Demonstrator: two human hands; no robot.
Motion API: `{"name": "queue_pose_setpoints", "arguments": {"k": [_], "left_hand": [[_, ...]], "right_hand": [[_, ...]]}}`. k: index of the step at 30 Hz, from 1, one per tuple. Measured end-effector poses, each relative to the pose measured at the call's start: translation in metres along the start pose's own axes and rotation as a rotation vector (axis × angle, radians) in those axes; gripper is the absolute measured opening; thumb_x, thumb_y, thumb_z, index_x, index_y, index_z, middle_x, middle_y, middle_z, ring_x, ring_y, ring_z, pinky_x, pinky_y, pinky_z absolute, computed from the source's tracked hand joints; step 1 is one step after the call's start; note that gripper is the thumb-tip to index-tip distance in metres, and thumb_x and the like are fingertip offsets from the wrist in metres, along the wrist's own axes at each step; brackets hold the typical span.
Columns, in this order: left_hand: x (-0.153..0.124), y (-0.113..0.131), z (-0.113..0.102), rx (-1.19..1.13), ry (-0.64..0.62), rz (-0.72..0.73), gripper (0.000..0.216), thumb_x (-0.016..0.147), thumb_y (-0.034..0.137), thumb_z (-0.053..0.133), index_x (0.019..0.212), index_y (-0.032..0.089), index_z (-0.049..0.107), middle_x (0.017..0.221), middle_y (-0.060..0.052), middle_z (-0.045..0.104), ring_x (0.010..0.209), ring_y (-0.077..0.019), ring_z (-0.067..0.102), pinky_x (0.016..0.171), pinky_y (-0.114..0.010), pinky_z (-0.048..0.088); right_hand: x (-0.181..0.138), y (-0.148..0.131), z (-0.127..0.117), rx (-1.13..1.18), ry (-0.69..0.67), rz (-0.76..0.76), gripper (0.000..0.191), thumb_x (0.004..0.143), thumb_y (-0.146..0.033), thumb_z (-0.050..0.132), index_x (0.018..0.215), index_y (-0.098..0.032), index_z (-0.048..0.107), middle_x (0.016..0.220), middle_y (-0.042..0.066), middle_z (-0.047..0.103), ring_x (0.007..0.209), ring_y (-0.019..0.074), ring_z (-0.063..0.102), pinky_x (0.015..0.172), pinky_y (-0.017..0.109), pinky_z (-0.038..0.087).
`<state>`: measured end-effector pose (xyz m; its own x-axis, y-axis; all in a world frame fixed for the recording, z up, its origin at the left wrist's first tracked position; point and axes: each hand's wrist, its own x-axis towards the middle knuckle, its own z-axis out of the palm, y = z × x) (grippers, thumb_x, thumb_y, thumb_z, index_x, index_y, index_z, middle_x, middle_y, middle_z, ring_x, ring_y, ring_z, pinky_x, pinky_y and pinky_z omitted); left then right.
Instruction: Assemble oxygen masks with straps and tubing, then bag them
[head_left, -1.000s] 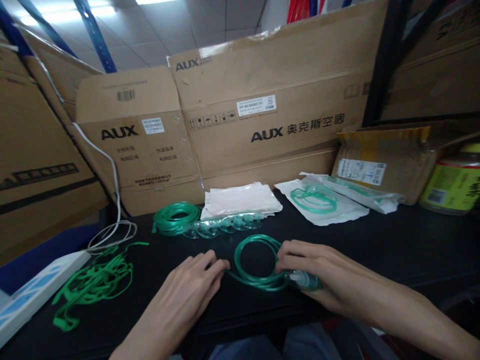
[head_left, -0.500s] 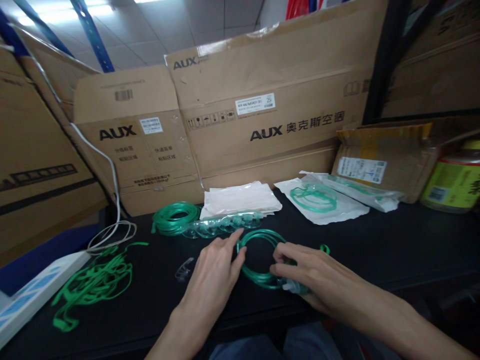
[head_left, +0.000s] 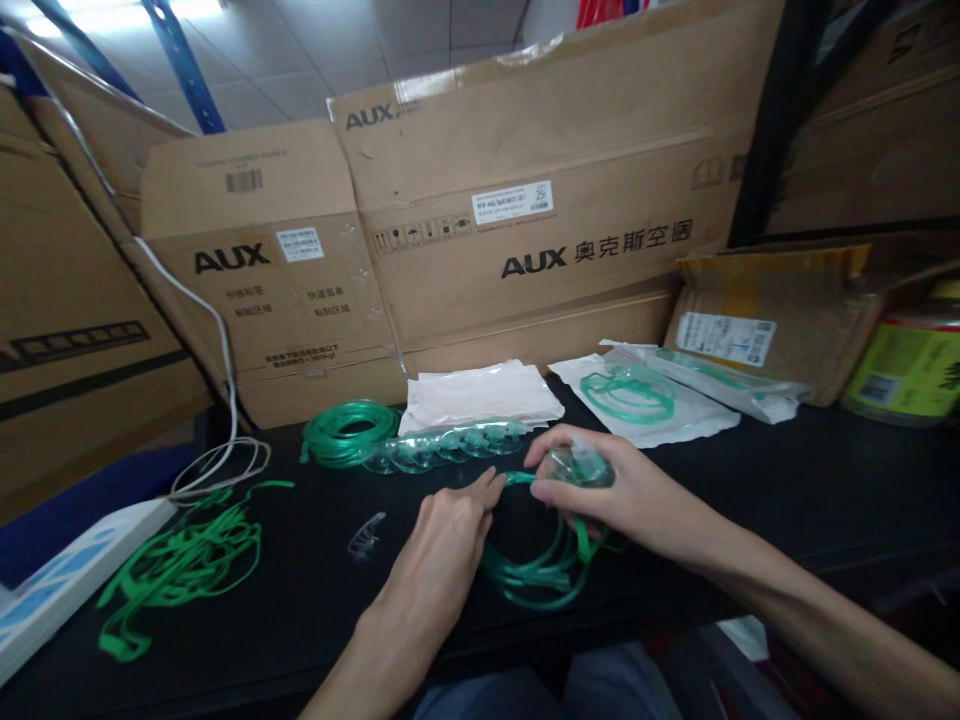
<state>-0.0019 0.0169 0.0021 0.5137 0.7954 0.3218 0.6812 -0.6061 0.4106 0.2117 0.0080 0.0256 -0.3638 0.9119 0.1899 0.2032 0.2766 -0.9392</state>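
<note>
My right hand [head_left: 600,492] is closed round a clear green mask piece [head_left: 579,466], held a little above the black table [head_left: 787,500]. A coil of green tubing [head_left: 536,575] hangs from it down to the table. My left hand [head_left: 442,535] lies beside the coil, its fingertips pinching the tubing near the mask. A small clear plastic clip [head_left: 365,534] lies loose to the left of my left hand.
Behind my hands lie a row of clear masks [head_left: 442,448], another tubing coil [head_left: 346,432], a stack of white bags [head_left: 480,395] and sealed packs [head_left: 645,400]. Green straps [head_left: 180,565] and a power strip [head_left: 67,580] sit left. Cardboard boxes [head_left: 525,220] wall the back; a green can [head_left: 911,365] stands right.
My right hand has lifted the mask piece up off the table, pulling the coil with it. My left hand moved in to the tubing. The clear clip came into view.
</note>
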Motion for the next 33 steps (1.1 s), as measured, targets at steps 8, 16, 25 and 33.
{"name": "queue_pose_setpoints", "arguments": {"k": [8, 16, 25, 33], "left_hand": [[0.011, -0.004, -0.021, -0.046, -0.118, 0.102, 0.054, 0.086, -0.006, 0.041, 0.118, 0.024, 0.073, 0.112, -0.005, 0.077, 0.102, -0.0213, 0.073, 0.088, -0.03, 0.054], [0.011, 0.003, 0.003, 0.375, -0.05, -0.035, 0.044, 0.085, -0.007, 0.046, 0.116, 0.016, 0.068, 0.109, -0.011, 0.074, 0.104, -0.0281, 0.068, 0.088, -0.04, 0.055], [0.013, -0.009, 0.015, 0.303, 0.065, 0.175, 0.017, 0.1, 0.019, 0.051, 0.109, 0.019, 0.066, 0.104, -0.005, 0.069, 0.1, -0.0231, 0.059, 0.088, -0.037, 0.054], [0.012, -0.013, 0.019, 0.108, 0.194, 0.164, 0.015, 0.103, 0.019, 0.047, 0.11, 0.02, 0.06, 0.103, -0.004, 0.069, 0.094, -0.0196, 0.065, 0.086, -0.034, 0.054]], "right_hand": [[0.018, 0.008, 0.013, 0.211, -0.241, 0.19, 0.051, 0.073, -0.049, 0.082, 0.096, -0.025, 0.043, 0.069, -0.007, 0.061, 0.046, 0.005, 0.044, 0.036, 0.012, 0.033], [0.004, 0.025, -0.004, 0.049, -0.086, 0.225, 0.044, 0.077, -0.054, 0.076, 0.101, -0.022, 0.059, 0.075, -0.002, 0.061, 0.048, 0.0063, 0.048, 0.035, 0.013, 0.033], [0.0, 0.027, -0.008, 0.073, 0.012, 0.307, 0.034, 0.093, -0.057, 0.052, 0.095, -0.024, 0.051, 0.077, -0.002, 0.062, 0.049, 0.0071, 0.043, 0.039, 0.014, 0.029], [-0.001, 0.026, -0.009, -0.037, -0.051, 0.251, 0.041, 0.092, -0.059, 0.053, 0.085, -0.019, 0.059, 0.07, -0.001, 0.061, 0.047, 0.0068, 0.042, 0.04, 0.016, 0.032]]}}
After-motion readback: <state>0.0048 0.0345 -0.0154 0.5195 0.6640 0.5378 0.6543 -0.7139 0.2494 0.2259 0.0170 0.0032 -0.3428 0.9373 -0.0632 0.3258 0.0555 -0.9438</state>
